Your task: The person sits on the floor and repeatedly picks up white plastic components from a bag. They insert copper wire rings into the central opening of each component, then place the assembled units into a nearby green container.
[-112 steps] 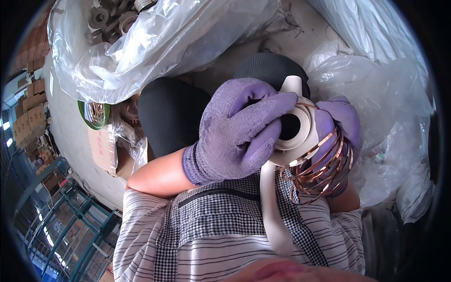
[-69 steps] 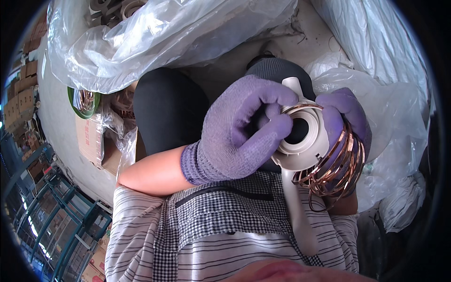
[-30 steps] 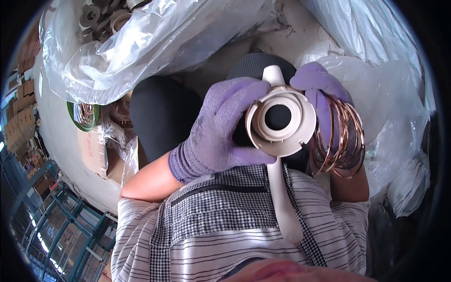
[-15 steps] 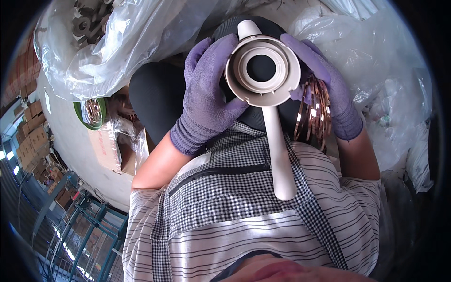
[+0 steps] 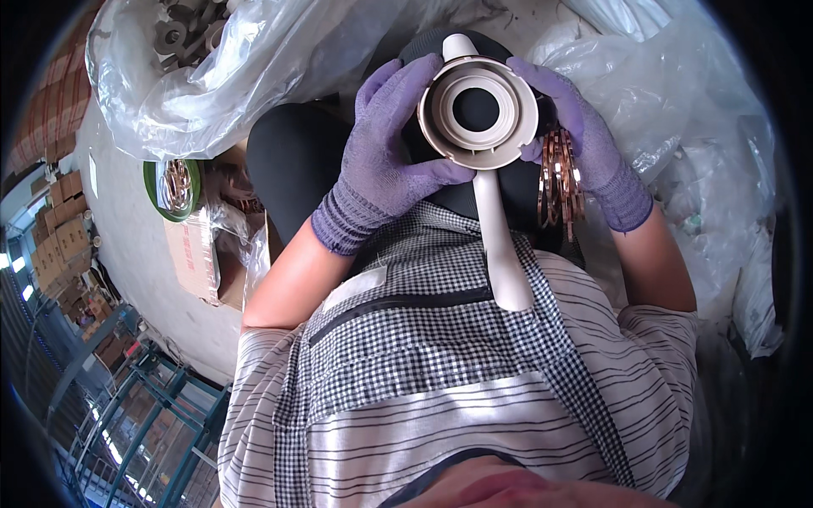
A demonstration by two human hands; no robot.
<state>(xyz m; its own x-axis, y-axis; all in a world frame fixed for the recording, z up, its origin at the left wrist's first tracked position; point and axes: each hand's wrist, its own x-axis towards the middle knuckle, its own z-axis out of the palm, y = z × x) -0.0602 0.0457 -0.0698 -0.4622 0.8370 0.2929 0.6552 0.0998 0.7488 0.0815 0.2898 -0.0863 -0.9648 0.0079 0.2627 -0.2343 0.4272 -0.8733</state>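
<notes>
Both hands, in purple knit gloves, hold a cream plastic round part point(image 5: 436, 140) over my lap. It has a stepped ring around a central hole, a short stub at its far side and a long handle point(image 5: 501, 245) pointing toward my chest. My left hand point(image 5: 385, 144) grips the left rim, its thumb stretched along the near edge by the handle. On the right rim lie the fingers of my right hand point(image 5: 584, 127), whose fingertips are partly hidden. A bundle of shiny copper-coloured rings point(image 5: 561, 182) hangs at my right hand, apparently looped on its fingers.
A clear plastic bag point(image 5: 229, 110) with grey-brown ring-shaped parts point(image 5: 174, 35) stands at the far left. Below it, a green round container point(image 5: 151, 190) of copper-coloured rings sits by a cardboard box point(image 5: 193, 254). Clear plastic bags point(image 5: 703, 161) fill the right side.
The round part has shifted slightly right and tilted, its handle now looking shorter. My left thumb has slid right along the near rim. The copper-coloured rings hang a little farther away.
</notes>
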